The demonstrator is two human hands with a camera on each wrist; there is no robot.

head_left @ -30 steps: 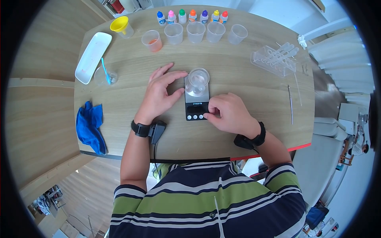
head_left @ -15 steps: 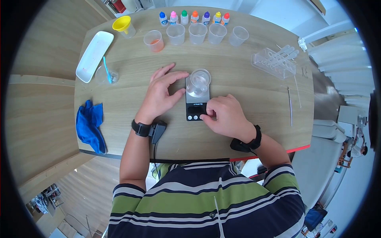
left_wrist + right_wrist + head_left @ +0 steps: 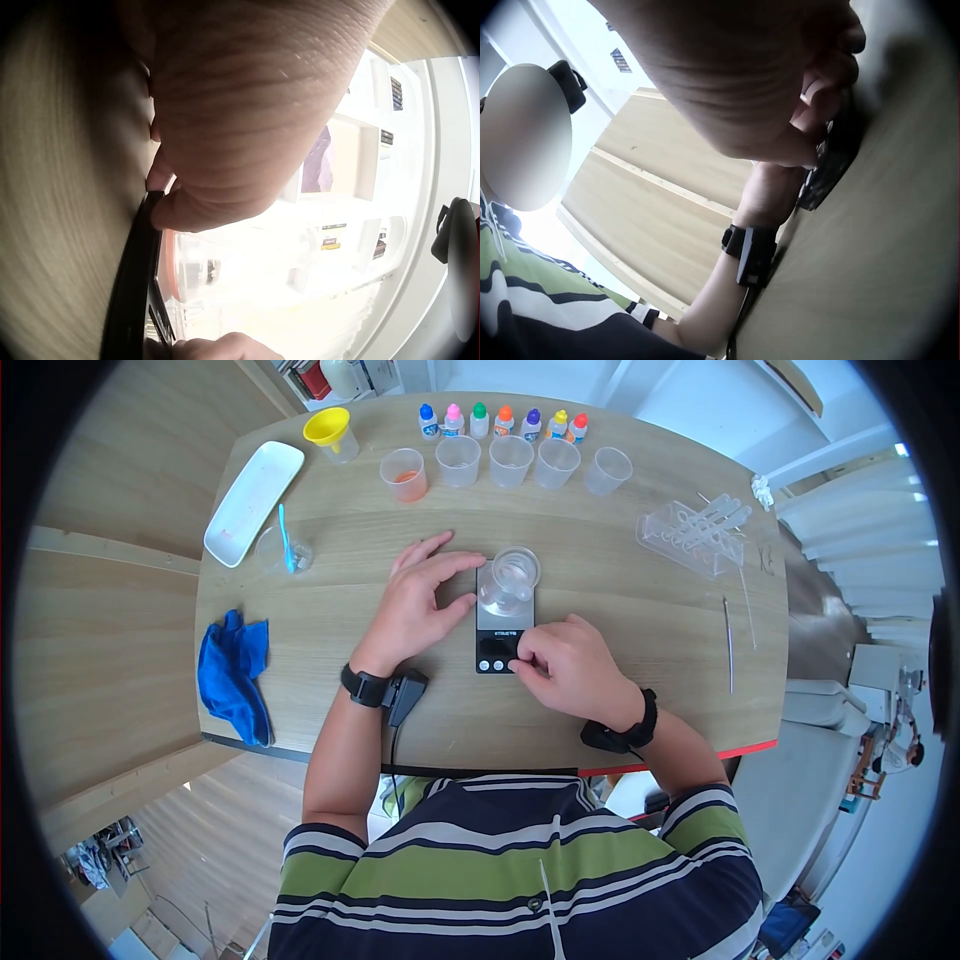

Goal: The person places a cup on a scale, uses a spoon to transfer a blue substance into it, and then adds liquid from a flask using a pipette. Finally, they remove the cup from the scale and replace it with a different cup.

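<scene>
A slim black digital scale [image 3: 506, 622] with a silver weighing plate lies before the person in the head view, and a clear cup [image 3: 497, 600] stands on that plate. Index fingertip and thumb of the left hand [image 3: 412, 604] touch the scale's left edge, the index finger stretched out and the other fingers spread over the table. The right hand [image 3: 580, 665] has its fingers curled at the scale's lower right side. Its thumb presses at the corner by the round buttons, covering the rightmost one. The right wrist view shows these curled fingers close against the scale [image 3: 827, 171].
Several clear cups [image 3: 511, 461] line the back, one with orange liquid [image 3: 408, 487], before small bottles [image 3: 504, 422] with coloured caps. Left are a yellow funnel [image 3: 327, 427], white tray [image 3: 253, 500] and blue cloth [image 3: 233, 678]; right, a clear rack [image 3: 690, 540] and thin metal rod [image 3: 728, 650].
The head view has shifted slightly, so the table items appear a little lower and to the right. The right thumb has moved inward onto the scale's button corner; the left hand keeps its place.
</scene>
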